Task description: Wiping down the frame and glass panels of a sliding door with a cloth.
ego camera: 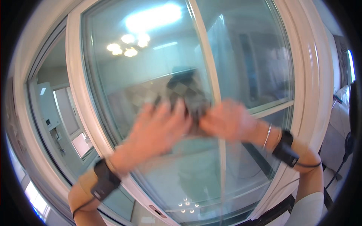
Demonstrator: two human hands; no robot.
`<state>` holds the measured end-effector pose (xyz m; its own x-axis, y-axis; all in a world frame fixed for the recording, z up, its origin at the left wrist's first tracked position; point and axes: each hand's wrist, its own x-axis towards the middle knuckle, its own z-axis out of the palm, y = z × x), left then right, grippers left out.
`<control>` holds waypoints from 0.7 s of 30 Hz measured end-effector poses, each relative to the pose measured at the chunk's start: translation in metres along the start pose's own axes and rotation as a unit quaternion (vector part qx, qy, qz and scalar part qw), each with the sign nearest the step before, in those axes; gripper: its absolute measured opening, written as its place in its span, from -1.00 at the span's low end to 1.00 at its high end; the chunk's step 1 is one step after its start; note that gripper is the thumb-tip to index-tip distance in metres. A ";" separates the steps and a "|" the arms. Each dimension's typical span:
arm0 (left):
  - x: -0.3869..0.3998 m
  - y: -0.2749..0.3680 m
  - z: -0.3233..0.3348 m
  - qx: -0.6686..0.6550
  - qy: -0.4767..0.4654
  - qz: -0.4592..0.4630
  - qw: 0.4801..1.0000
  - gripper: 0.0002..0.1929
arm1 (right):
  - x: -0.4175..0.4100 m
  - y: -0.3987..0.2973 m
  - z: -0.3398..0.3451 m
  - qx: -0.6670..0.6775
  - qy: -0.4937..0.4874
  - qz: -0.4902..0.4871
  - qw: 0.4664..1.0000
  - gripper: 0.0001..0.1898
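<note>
A glass sliding door (133, 73) with a pale frame stands directly before me. My left hand (154, 131) is raised in front of its large pane, fingers apart, with nothing seen in it. To the right, my right hand (229, 120) is bent inwards by the vertical glazing bar (209, 56). Motion blur hides whether its fingers hold anything, and whether either hand touches the glass. Each wrist wears a black strapped device, the left one (106, 180) and the right one (285, 148) both trailing a cable.
A recessed pull handle (157, 211) sits low in the door's left stile. Left of it, an opening shows a wall-mounted white unit (48, 104) and a window (68, 110). Lamps and a dark figure reflect in the glass. Light upholstered furniture (336, 127) stands at far right.
</note>
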<state>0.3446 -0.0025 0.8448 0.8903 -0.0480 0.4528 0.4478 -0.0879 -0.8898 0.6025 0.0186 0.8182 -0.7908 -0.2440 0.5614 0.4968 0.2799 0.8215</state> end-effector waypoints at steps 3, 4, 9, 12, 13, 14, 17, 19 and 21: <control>0.070 -0.121 0.018 0.137 0.109 -0.087 0.981 -0.62 | 0.062 0.131 -0.005 -0.137 0.033 0.086 0.986 -0.54; 0.102 -0.164 0.016 0.132 0.147 -0.111 0.974 -0.55 | 0.097 0.173 -0.017 -0.123 0.099 0.114 0.981 -0.57; 0.151 -0.209 -0.010 0.052 0.162 -0.243 0.955 -0.70 | 0.169 0.227 -0.026 -0.128 0.198 0.172 0.956 -0.65; 0.074 -0.203 0.017 0.068 0.232 -0.126 0.962 -0.46 | 0.160 0.139 -0.008 -0.009 0.214 0.179 0.960 -0.70; 0.063 -0.147 0.016 0.012 0.146 -0.181 0.973 -0.38 | 0.118 0.138 0.011 -0.059 0.167 0.139 0.974 -0.51; 0.032 -0.105 0.026 -0.019 0.145 -0.157 0.977 -0.33 | 0.096 0.087 0.018 -0.068 0.166 0.128 0.975 -0.63; -0.058 0.009 0.003 -0.039 0.037 -0.085 0.995 -0.55 | 0.020 -0.048 0.025 0.018 0.065 0.109 0.992 -0.60; -0.068 0.030 -0.006 -0.071 0.006 -0.072 0.995 -0.59 | 0.015 -0.071 0.012 0.054 0.004 0.091 0.994 -0.62; -0.071 0.007 -0.004 -0.033 0.031 -0.007 0.999 -0.63 | 0.025 -0.055 0.016 0.071 -0.045 0.040 0.996 -0.61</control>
<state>0.2839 -0.0035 0.8062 0.8765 -0.1071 0.4693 0.4517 -0.1543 -0.8787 0.5491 0.0117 0.7853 -0.7824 -0.1341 0.6081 0.5092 0.4243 0.7487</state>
